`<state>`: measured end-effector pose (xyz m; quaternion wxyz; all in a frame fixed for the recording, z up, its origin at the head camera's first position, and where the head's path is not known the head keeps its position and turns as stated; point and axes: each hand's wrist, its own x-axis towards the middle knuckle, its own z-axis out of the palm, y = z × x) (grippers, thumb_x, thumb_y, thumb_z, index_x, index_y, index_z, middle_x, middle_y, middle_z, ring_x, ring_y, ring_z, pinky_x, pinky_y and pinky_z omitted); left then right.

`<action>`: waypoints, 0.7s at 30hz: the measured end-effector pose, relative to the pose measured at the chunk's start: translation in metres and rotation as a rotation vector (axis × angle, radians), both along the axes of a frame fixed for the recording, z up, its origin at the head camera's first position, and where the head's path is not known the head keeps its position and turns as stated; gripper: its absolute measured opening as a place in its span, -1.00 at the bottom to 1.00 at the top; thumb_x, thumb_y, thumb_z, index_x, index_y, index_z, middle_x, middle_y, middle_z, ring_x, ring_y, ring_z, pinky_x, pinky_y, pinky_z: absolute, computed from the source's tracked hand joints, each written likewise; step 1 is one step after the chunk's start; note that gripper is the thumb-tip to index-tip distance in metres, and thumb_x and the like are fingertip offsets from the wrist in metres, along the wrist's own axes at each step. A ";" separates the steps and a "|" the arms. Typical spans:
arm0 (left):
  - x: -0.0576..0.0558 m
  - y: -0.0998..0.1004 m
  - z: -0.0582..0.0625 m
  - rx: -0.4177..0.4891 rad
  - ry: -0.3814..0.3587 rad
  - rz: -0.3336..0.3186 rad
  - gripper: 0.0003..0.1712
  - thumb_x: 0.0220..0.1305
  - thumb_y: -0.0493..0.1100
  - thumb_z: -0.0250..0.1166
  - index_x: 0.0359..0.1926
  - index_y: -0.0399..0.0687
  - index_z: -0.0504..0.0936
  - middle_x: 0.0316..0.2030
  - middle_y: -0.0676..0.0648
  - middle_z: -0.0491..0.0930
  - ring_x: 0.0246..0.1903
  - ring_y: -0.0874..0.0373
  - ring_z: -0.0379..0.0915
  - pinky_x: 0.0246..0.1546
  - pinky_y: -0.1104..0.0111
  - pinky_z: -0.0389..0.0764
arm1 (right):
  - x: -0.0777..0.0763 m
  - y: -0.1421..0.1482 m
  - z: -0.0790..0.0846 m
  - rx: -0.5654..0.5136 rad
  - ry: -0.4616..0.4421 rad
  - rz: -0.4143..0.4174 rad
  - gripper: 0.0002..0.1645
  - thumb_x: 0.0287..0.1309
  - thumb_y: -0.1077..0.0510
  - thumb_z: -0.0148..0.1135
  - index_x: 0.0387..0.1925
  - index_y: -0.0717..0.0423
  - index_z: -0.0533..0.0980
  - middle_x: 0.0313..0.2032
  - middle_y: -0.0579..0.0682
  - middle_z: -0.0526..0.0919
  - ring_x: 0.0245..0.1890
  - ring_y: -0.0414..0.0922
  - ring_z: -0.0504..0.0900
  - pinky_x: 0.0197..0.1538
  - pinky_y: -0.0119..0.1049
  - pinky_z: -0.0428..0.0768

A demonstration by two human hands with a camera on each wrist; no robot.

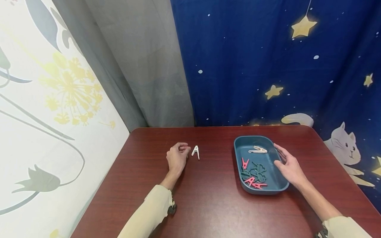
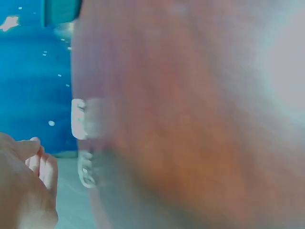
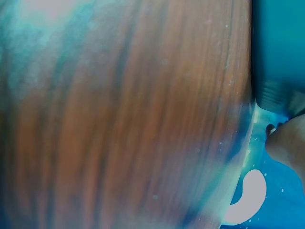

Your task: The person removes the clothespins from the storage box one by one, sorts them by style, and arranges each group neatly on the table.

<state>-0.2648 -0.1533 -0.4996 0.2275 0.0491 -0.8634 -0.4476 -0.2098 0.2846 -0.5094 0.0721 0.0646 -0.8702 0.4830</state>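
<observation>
hands (image 1: pixel 177 160) apart, white clip (image 1: pixel 195 150) beside left

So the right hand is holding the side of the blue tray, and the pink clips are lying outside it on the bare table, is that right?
Not quite: the pink clips lie inside the blue tray, as the head view shows. The right hand is holding the tray's side, as you said.
</observation>
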 end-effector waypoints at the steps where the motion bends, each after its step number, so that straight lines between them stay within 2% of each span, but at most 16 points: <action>1: -0.003 0.003 0.003 0.010 0.012 0.003 -0.88 0.30 -0.12 0.57 -0.16 0.04 0.85 -0.36 0.12 0.82 -0.38 0.23 0.77 0.06 0.07 0.62 | 0.000 0.000 0.000 0.000 0.001 -0.001 -0.18 0.49 0.38 0.11 0.66 0.21 0.09 0.56 0.38 0.21 0.50 0.43 0.23 0.12 -0.81 0.21; 5: -0.014 0.017 0.015 0.046 0.050 0.002 -0.86 0.34 -0.07 0.53 -0.11 0.08 0.84 -0.28 0.11 0.84 -0.24 0.23 0.79 0.11 0.07 0.60 | -0.001 0.001 -0.002 -0.002 0.020 0.004 -0.17 0.47 0.40 0.12 0.65 0.22 0.10 0.55 0.39 0.23 0.49 0.44 0.25 0.11 -0.82 0.21; 8: -0.021 0.029 0.023 0.086 0.072 -0.024 -0.81 0.37 -0.08 0.51 -0.04 0.04 0.83 -0.22 0.07 0.84 -0.17 0.20 0.79 0.12 0.12 0.63 | -0.002 0.002 -0.003 -0.004 0.037 0.007 -0.18 0.45 0.41 0.12 0.65 0.23 0.12 0.55 0.39 0.24 0.48 0.45 0.27 0.11 -0.82 0.21; 11: -0.026 0.045 0.031 0.174 0.093 -0.101 -0.73 0.39 -0.14 0.50 0.06 -0.06 0.79 -0.10 -0.02 0.83 -0.07 0.13 0.79 0.12 0.23 0.68 | -0.002 0.002 -0.003 -0.006 0.043 0.006 -0.18 0.45 0.42 0.13 0.64 0.23 0.13 0.54 0.39 0.25 0.47 0.45 0.27 0.11 -0.81 0.22; 16: -0.033 0.076 0.041 0.384 0.120 -0.250 -0.57 0.37 -0.31 0.47 0.22 -0.29 0.67 0.08 -0.26 0.75 0.12 -0.15 0.70 0.14 0.28 0.66 | -0.001 0.001 -0.002 -0.002 0.041 0.000 -0.18 0.45 0.42 0.13 0.65 0.22 0.13 0.54 0.40 0.26 0.47 0.45 0.27 0.12 -0.81 0.21; 19: -0.036 0.095 0.044 0.463 0.118 -0.287 -0.52 0.37 -0.34 0.47 0.27 -0.32 0.63 0.13 -0.27 0.73 0.19 -0.17 0.66 0.20 0.27 0.62 | -0.001 0.001 -0.001 0.006 0.035 -0.003 -0.17 0.45 0.41 0.13 0.65 0.21 0.13 0.54 0.40 0.25 0.48 0.45 0.27 0.14 -0.78 0.22; 21: -0.036 0.107 0.046 0.489 0.109 -0.300 -0.48 0.36 -0.33 0.48 0.30 -0.30 0.61 0.17 -0.25 0.71 0.23 -0.12 0.63 0.25 0.23 0.59 | -0.001 0.000 -0.001 0.011 0.030 -0.003 -0.17 0.45 0.41 0.13 0.65 0.21 0.13 0.54 0.40 0.25 0.48 0.45 0.27 0.17 -0.75 0.23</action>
